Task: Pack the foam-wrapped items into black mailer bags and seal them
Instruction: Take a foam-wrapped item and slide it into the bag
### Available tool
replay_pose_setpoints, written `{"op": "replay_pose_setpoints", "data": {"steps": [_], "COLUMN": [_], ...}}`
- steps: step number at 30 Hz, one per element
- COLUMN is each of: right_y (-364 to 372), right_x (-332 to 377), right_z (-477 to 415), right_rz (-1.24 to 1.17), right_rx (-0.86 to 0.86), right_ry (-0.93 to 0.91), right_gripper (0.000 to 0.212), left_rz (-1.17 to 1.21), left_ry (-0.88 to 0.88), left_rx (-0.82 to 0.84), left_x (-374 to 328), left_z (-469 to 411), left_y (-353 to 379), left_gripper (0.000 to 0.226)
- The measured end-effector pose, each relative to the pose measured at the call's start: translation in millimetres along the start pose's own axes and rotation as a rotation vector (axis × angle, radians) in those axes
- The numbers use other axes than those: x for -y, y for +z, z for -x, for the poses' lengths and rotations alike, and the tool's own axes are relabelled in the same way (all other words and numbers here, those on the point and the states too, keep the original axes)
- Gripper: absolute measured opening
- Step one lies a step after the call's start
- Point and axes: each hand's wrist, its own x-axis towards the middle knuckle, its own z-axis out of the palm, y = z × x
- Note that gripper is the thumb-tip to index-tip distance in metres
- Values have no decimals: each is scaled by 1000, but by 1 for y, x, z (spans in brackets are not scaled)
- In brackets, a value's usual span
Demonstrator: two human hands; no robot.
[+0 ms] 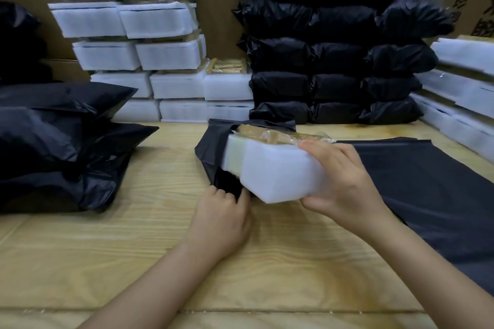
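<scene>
Head view: the step looks like insertion. The right hand (344, 181) has its grip clamped on the right end of the foam-wrapped item (278, 171), fingers over the far top edge and thumb at the near lower edge. The item sits mid table, tilted, with its left end inside the mouth of the black mailer bag (213, 147) and the rest outside. The left hand (222, 219) has its grip pinching the near lip of the bag mouth, low by the table (107, 262). To do it well, I'd judge: pull the lip wide and flat, slide the block leftward along its long axis with the corners square to the opening so the film doesn't snag, and seat it at the bottom so some flap is left to seal. The item is white foam, soft, matte and boxy, and its far top shows tan contents under crinkly clear film. The bag is thin black poly, slick and creased, and probably collapses unsupported. Flat mailer bags (427, 187) lie to the right under the right wrist as a smooth dark sheet. The table is pale wood grain with plank seams. The foam block stack (149, 27) is far left. The filled black bags (334, 61), puffy and wrinkled, are far middle, with more of them near left. Printed cardboard (213, 8) stands behind.
</scene>
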Motion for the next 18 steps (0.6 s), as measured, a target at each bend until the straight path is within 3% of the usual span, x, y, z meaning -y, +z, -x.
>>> {"op": "replay_pose_setpoints", "data": {"steps": [3,6,9,13,18], "right_y": [1,4,8,18,45], "right_x": [14,30,42,54,69], "right_z": [-9,-15,-18,-16,-13], "right_rz": [65,144,211,316,429], "right_rx": [34,34,24,9,-10], "right_ry": [-24,-33,-20,-46,-92], "right_gripper": [78,72,73,73,68], "left_rz": [108,359,374,436,308], "left_ry": [57,-170,-237,-227,-274], "left_rx": [37,170,307,327,803], "left_x": [-27,-40,-40,-43,-52], "left_z": [-9,-25,-28,-27,-22], "left_y": [-1,4,26,36,31], "left_gripper": [35,44,57,74,62]}}
